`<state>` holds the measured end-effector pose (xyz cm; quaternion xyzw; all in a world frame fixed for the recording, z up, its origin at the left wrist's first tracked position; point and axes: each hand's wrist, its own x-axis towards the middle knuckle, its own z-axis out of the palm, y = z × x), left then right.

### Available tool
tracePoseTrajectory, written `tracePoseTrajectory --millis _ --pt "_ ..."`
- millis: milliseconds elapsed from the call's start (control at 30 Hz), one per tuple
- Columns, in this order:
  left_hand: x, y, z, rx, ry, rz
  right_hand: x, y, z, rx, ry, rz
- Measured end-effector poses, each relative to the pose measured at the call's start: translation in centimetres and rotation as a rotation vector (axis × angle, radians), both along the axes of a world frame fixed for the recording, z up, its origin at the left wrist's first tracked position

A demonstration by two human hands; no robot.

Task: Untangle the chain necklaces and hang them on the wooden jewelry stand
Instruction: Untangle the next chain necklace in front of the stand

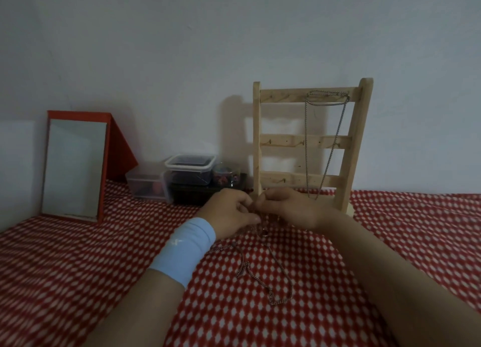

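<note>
– Pinching something, were they? What did the two hands have?

– Yes. The left hand and the right hand were close together. The fingers of both were curled in and pinched the tangled chains between them.

– Where was that?

– Low down, right in front of the foot of the wooden jewelry stand, just over the red and white cloth.

– Were all the chains in the fingers?

– No, only the top bit. The rest lay on the cloth below the fingers. It ran from the hands toward the person, between the two arms, and ended in a bent loop at the near end. One thin bit went off to the left, near the blue wristband.

– Was any chain on the stand?

– One hung chain was on the top bar, on the right side. It hung up and down in a long thin loop, and its low end was just behind the right hand.

– What else was there?

– A mirror with a red frame leaned at the left, and plastic boxes sat between it and the stand.
</note>
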<state>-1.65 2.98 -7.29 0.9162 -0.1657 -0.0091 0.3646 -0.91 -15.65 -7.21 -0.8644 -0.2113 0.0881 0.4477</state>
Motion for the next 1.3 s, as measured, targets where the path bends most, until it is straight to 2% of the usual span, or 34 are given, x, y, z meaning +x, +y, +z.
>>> tracePoseTrajectory --millis 100,200,367,433,533,600,667,800,867,967,1133,1233,1300 --pt "0.3 0.7 0.0 -0.11 0.072 -0.043 0.4 -0.5 -0.3 0.03 0.026 -0.03" --pt "0.0 1.4 0.9 -0.112 0.174 -0.117 0.5 -0.5 -0.7 0.025 0.064 -0.044" --pt "-0.2 2.6 2.6 -0.057 0.344 -0.162 0.1 0.4 -0.6 0.393 0.286 0.033" --pt "-0.1 3.1 3.0 -0.073 0.337 -0.175 -0.2 1.0 -0.3 0.519 0.358 0.107" --pt "0.4 3.8 2.9 -0.056 0.17 -0.187 -0.1 1.4 0.0 0.638 0.386 0.089" --pt "0.4 3.6 2.5 -0.177 0.151 -0.172 0.0 1.2 0.0 0.664 0.381 0.064" --pt "0.3 3.2 2.2 -0.402 0.237 -0.118 -0.1 0.9 0.0 0.633 0.346 0.084" --pt "-0.1 2.8 2.3 -0.908 0.428 -0.156 0.1 0.2 -0.3 0.374 0.201 0.076" --pt "-0.2 2.7 2.3 -0.972 0.463 -0.152 0.1 0.1 -0.2 0.337 0.196 0.027" --pt "0.3 2.6 2.1 -0.772 0.363 -0.074 -0.1 0.1 0.3 0.292 0.127 -0.063" --pt "0.9 3.4 2.8 -0.059 -0.099 0.035 0.2 -0.6 0.5 0.272 0.013 -0.223" --pt "0.7 4.6 3.4 0.293 -0.164 0.09 0.2 -0.8 0.7 0.223 -0.093 -0.252" --pt "1.0 5.4 3.7 0.486 -0.137 0.123 0.4 -0.8 0.7 0.044 -0.255 -0.279"
